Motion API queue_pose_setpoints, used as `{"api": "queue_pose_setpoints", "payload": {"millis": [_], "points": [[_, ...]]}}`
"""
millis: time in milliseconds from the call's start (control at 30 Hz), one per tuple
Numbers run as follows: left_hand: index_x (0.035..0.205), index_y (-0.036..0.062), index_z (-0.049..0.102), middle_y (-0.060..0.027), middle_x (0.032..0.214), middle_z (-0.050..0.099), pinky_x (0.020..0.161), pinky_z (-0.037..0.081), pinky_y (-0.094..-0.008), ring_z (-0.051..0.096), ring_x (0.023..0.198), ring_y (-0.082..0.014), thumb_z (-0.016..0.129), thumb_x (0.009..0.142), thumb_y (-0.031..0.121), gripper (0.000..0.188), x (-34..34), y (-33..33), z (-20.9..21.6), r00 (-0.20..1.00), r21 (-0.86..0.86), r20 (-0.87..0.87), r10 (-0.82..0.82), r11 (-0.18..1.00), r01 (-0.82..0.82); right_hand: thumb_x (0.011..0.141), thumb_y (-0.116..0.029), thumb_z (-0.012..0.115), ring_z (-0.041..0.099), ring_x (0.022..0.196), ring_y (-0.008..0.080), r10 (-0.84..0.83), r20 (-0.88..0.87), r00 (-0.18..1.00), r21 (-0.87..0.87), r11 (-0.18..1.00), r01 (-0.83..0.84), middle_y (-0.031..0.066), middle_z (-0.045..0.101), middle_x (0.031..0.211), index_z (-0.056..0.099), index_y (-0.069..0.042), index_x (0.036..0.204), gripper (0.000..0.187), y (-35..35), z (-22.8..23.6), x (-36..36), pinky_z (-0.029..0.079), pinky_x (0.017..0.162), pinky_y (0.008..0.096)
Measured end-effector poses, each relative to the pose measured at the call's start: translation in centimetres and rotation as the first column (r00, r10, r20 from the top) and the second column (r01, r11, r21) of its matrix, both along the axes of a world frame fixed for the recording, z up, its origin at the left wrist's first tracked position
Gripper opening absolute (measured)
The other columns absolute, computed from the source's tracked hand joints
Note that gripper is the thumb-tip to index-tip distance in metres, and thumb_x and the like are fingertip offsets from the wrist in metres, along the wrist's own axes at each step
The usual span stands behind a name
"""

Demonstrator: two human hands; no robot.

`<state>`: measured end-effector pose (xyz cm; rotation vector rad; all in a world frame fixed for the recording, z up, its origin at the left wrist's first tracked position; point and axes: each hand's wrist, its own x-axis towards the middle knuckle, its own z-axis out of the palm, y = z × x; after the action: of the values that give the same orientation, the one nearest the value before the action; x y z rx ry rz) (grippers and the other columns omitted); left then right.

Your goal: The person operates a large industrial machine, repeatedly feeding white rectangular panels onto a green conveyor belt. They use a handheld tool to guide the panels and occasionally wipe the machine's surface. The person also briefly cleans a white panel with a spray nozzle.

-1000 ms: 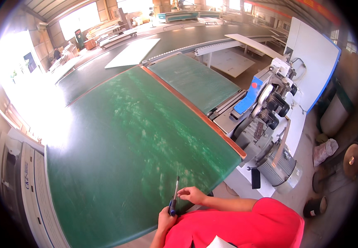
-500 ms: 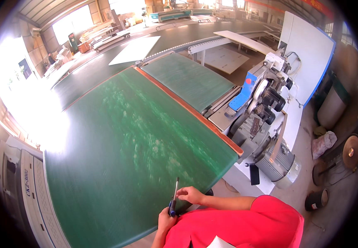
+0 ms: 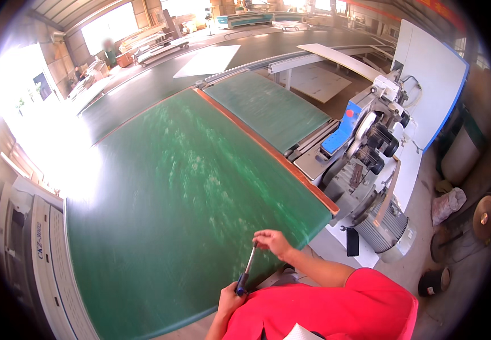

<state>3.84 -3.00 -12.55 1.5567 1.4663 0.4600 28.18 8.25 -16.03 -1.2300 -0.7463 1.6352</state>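
Observation:
Near the front edge of the green conveyor belt [image 3: 143, 243], my left hand [image 3: 230, 298] is closed around the dark blue and black handle of a screwdriver-like tool [image 3: 249, 263]. Its slim metal shaft points up and away from me, ending in a dark tip. My right hand [image 3: 273, 242] is bent over that tip, with the fingers pinched together on it. Whether a small bit sits between those fingers is too small to make out. Both hands are above the belt, whose surface carries pale dusty streaks.
On the right stands a machine with a motor [image 3: 382, 221] and a blue guard [image 3: 341, 129]. A black phone [image 3: 352, 242] lies beside the motor. An orange-brown strip [image 3: 268, 148] borders the belt. Farther off are a white panel [image 3: 207, 61] and a long pale board [image 3: 339, 59].
My right hand has moved up and forward from beside the shaft to the tool's tip, and its fingers have closed there. My left hand keeps hold of the handle. The view has shifted slightly.

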Motion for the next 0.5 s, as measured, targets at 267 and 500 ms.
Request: {"api": "queue_pose_setpoints", "payload": {"millis": [267, 500], "points": [[0.096, 0.0024, 0.068, -0.0203, 0.076, 0.066, 0.068, 0.050, -0.0407, 0.066, 0.071, -0.0331, 0.069, 0.079, 0.026, 0.029, -1.3, -1.2, 0.8, 0.987, -0.087, 0.104, -0.123, 0.987, 0.132, 0.095, -0.015, 0.058, 0.068, 0.081, 0.0174, -0.307, 0.108, 0.946, 0.143, 0.946, 0.291, 0.0080, 0.069, 0.095, 0.066, -0.001, 0.102, 0.018, 3.6, 3.8, 4.2, 0.054, 0.070, 0.0285], [0.106, 0.0051, 0.065, -0.0237, 0.085, 0.066, 0.073, 0.049, -0.0454, 0.063, 0.081, -0.0430, 0.069, 0.081, 0.036, 0.041, -2.8, -1.1, 0.7, 0.974, -0.083, 0.106, -0.198, 0.975, 0.207, 0.095, -0.016, 0.058, 0.067, 0.076, 0.0153, -0.320, 0.238, 0.917, 0.243, 0.934, 0.263, 0.0076, 0.070, 0.084, 0.069, 0.000, 0.088, 0.021, 3.6, 3.9, 5.3, 0.054, 0.068, 0.0269]]}}
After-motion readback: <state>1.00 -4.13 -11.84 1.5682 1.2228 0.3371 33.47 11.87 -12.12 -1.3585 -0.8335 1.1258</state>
